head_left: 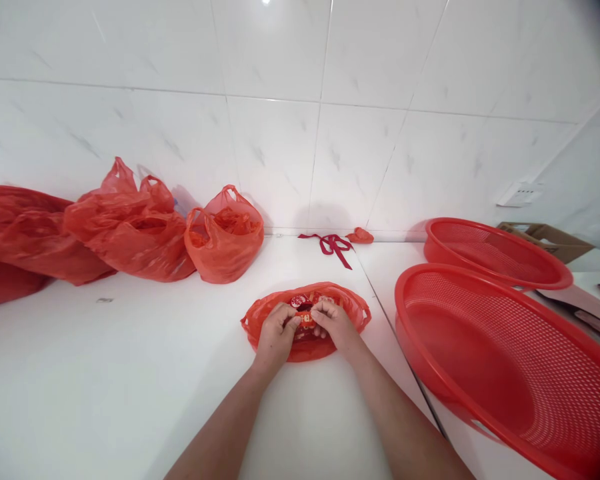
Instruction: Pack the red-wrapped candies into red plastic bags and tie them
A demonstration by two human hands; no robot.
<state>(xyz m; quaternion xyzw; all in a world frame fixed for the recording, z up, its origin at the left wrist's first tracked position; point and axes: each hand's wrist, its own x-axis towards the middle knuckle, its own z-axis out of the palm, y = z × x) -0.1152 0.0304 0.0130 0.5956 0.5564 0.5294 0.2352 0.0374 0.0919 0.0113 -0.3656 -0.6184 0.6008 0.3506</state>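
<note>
A small red plastic bag (356, 313) lies open on the white counter (130, 373) in front of me. Inside it are small red and white wrapped items, too small to name. My left hand (276, 331) and my right hand (334, 321) rest on the bag's middle, side by side. Both hands have their fingers curled and pinched together on a small red wrapped item (306, 319) between them.
Several larger red plastic bags (224, 235) stand along the tiled wall at the left. A red ribbon (333, 244) and a red scrap (360, 235) lie at the wall. Two big red perforated baskets (505, 360) sit at the right, with a brown cardboard box (555, 241) behind them.
</note>
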